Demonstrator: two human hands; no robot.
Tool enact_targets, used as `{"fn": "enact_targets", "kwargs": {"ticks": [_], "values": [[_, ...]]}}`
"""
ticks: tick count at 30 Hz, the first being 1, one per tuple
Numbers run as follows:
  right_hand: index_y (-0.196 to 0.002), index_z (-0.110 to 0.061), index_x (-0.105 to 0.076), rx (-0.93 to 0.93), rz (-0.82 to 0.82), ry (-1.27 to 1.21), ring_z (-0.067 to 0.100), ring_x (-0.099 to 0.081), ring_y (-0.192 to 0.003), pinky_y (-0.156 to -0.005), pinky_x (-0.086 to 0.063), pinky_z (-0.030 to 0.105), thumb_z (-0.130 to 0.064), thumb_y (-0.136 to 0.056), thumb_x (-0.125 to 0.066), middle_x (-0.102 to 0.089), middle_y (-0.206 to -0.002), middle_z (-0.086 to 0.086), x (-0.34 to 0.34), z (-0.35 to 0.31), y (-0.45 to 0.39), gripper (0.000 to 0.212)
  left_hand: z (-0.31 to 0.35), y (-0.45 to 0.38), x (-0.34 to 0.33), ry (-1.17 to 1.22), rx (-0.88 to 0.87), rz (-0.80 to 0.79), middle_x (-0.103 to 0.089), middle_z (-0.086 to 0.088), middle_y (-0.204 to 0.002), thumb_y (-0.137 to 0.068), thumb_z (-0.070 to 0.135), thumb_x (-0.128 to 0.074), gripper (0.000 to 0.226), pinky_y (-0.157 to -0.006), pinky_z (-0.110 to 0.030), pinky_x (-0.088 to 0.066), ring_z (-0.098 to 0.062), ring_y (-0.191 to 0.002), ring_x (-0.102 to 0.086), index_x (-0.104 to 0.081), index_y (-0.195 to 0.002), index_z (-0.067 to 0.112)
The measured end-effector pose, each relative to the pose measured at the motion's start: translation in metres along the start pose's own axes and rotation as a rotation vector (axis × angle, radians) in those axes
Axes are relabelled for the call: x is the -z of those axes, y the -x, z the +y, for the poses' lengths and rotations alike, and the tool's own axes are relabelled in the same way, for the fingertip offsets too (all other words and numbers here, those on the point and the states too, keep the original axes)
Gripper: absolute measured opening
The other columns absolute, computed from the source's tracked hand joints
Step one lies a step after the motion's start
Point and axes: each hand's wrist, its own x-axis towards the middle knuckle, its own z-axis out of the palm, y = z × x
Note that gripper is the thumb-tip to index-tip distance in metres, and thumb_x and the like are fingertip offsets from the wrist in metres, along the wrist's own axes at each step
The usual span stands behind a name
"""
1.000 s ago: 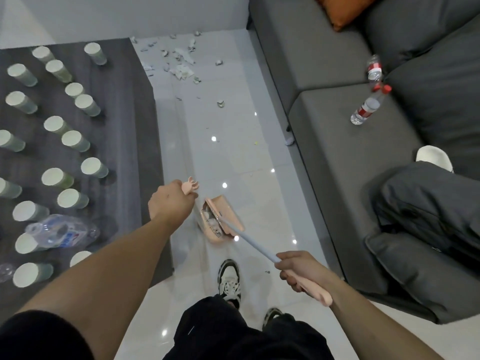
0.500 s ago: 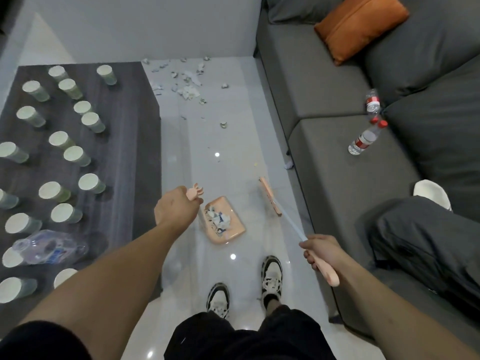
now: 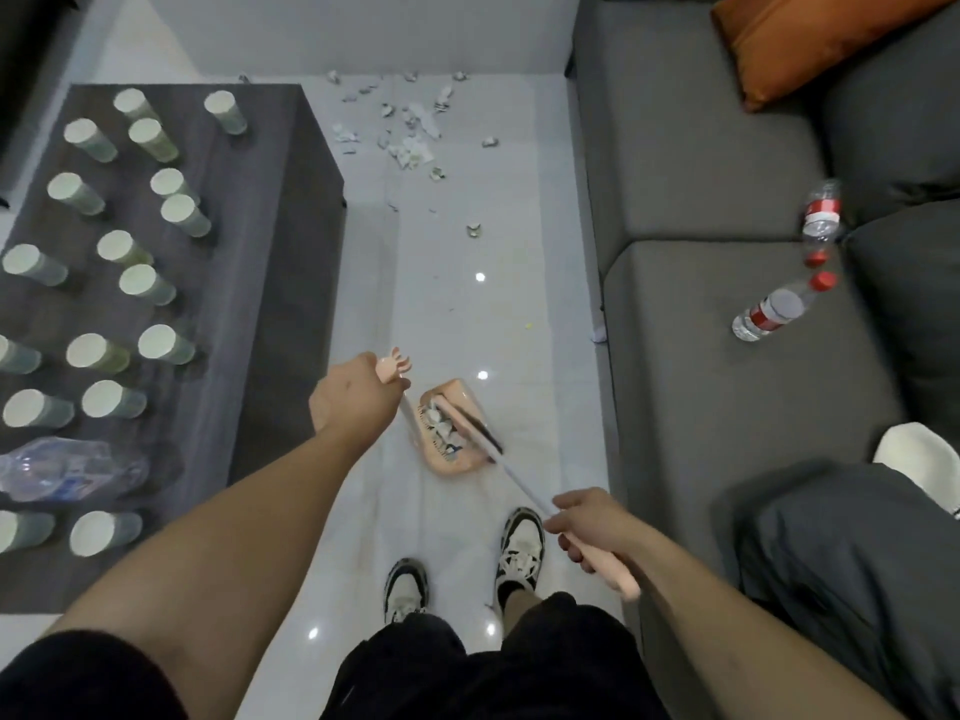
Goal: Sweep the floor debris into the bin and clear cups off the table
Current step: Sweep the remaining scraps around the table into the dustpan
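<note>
My left hand [image 3: 353, 394] grips the pink dustpan handle [image 3: 393, 363]. My right hand [image 3: 587, 522] grips the broom [image 3: 511, 475]. The broom head sits in the dustpan [image 3: 452, 428] with paper bits. More debris [image 3: 410, 142] lies far ahead, by the wall. Cups [image 3: 156, 345] stand on the table [image 3: 270, 210].

- The dustpan [image 3: 451, 431] is peach-pink and holds white and grey scraps.
- The broom [image 3: 519, 483] has a pale blue-white shaft and a pink grip.
- Left of the dustpan, the table [image 3: 270, 262] is dark grey woodgrain and carries pale green cups [image 3: 166, 345].
- Right of the dustpan, the sofa [image 3: 701, 356] is grey with an orange cushion [image 3: 810, 39].
- Clear bottles [image 3: 774, 311] on the sofa bear red labels and caps.
</note>
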Motion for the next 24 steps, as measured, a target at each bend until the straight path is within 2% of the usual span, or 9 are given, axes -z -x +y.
{"fn": "enact_targets", "kwargs": {"ticks": [3,5,9,14,19,22,24], "values": [[-0.117,-0.011,-0.056,0.003,-0.040,-0.066,0.014,-0.047,-0.043,-0.040,-0.035,0.023,-0.005,-0.084,-0.070,-0.058,-0.062,0.011,0.029,-0.016,0.012,0.036,0.009,-0.002,0.006,-0.009,0.016,0.036,-0.062,-0.001,-0.077,-0.083,0.053,-0.064,0.030,-0.064,-0.032,-0.043,-0.026,-0.071,-0.057,-0.062,-0.086,0.024],[-0.113,-0.011,-0.058,0.006,-0.017,-0.068,0.014,-0.046,-0.042,-0.039,-0.035,0.022,-0.004,-0.085,-0.069,-0.057,-0.062,0.012,0.047,-0.024,0.016,0.031,0.017,-0.007,0.011,-0.013,0.005,0.047,-0.064,-0.002,-0.079,-0.082,0.054,-0.065,0.030,-0.064,-0.031,-0.042,-0.026,-0.071,-0.057,-0.065,-0.089,0.024],[-0.105,-0.010,-0.062,0.040,0.095,-0.124,0.015,-0.043,-0.040,-0.038,-0.033,0.020,-0.002,-0.085,-0.066,-0.053,-0.056,0.011,0.071,-0.035,0.015,0.022,0.038,-0.016,0.018,0.032,0.008,0.078,-0.063,-0.001,-0.076,-0.082,0.053,-0.066,0.030,-0.063,-0.031,-0.043,-0.027,-0.071,-0.059,-0.064,-0.085,0.024],[-0.111,-0.007,-0.061,0.133,0.258,-0.241,0.016,-0.045,-0.037,-0.039,-0.037,0.022,0.000,-0.083,-0.064,-0.052,-0.052,0.009,0.080,-0.049,0.005,0.029,0.058,-0.030,0.018,0.068,-0.020,0.084,-0.063,0.001,-0.075,-0.080,0.055,-0.063,0.031,-0.061,-0.030,-0.043,-0.026,-0.070,-0.061,-0.058,-0.078,0.024],[-0.109,-0.009,-0.055,0.159,0.353,-0.353,0.016,-0.047,-0.035,-0.039,-0.041,0.023,0.002,-0.084,-0.060,-0.054,-0.063,0.012,0.072,-0.079,-0.011,0.028,0.075,-0.063,0.025,0.057,-0.078,0.087,-0.055,0.006,-0.068,-0.078,0.058,-0.061,0.035,-0.058,-0.030,-0.041,-0.024,-0.066,-0.056,-0.051,-0.073,0.025],[-0.098,-0.008,-0.059,0.166,0.410,-0.353,0.017,-0.048,-0.035,-0.041,-0.043,0.024,0.001,-0.081,-0.060,-0.054,-0.067,0.014,0.066,-0.098,-0.024,0.019,0.085,-0.091,0.028,0.039,-0.117,0.078,-0.050,0.009,-0.063,-0.078,0.056,-0.063,0.034,-0.051,-0.027,-0.031,-0.018,-0.058,-0.048,-0.052,-0.072,0.025],[-0.086,-0.014,-0.057,0.161,0.445,-0.364,0.018,-0.050,-0.036,-0.043,-0.045,0.027,0.000,-0.080,-0.058,-0.058,-0.069,0.015,0.059,-0.112,-0.032,0.015,0.094,-0.110,0.029,0.021,-0.144,0.058,-0.053,0.007,-0.064,-0.079,0.055,-0.063,0.032,-0.050,-0.026,-0.031,-0.015,-0.056,-0.047,-0.054,-0.074,0.024]]}}
